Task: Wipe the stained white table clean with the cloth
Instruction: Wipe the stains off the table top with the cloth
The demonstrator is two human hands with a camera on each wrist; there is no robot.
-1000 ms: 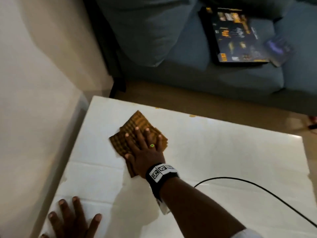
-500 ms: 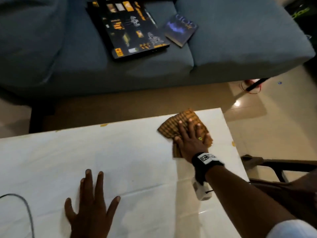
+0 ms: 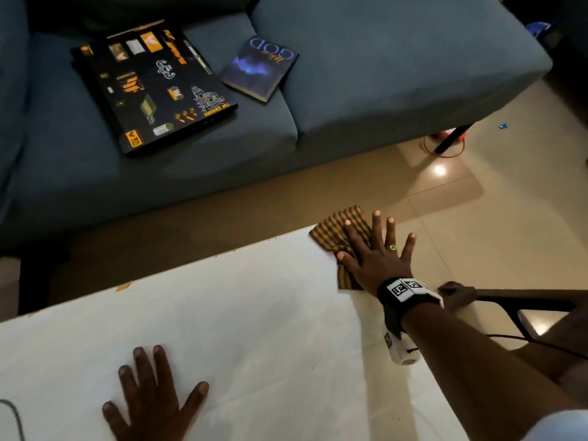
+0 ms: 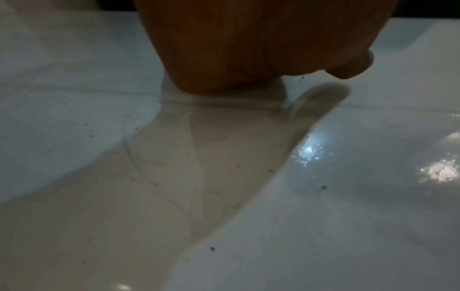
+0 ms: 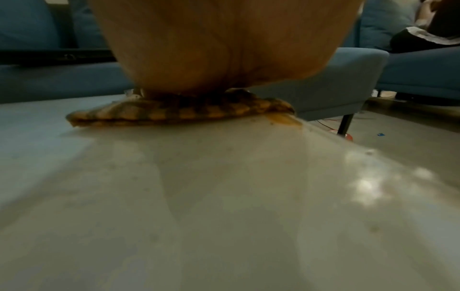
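Wiping is underway: the right hand (image 3: 378, 259), fingers spread, presses the cloth (image 3: 337, 232) at the bench (image 3: 254, 329) corner, where an orange stain (image 5: 283, 119) remains; the left hand (image 3: 152, 399) lies spread flat.

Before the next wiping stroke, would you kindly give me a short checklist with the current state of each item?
1. Right hand flat on the cloth: ok, fingers spread and pressing.
2. Cloth fully on the table: not ok, it overhangs the far right corner.
3. Left hand bracing on the table: ok, palm flat, apart from the cloth.
4. Stain by the cloth cleared: not ok, an orange smear shows at the cloth's edge in the right wrist view.
5. Far edge clean: not ok, a small orange mark sits there.
6. Underside of cloth: cannot tell.
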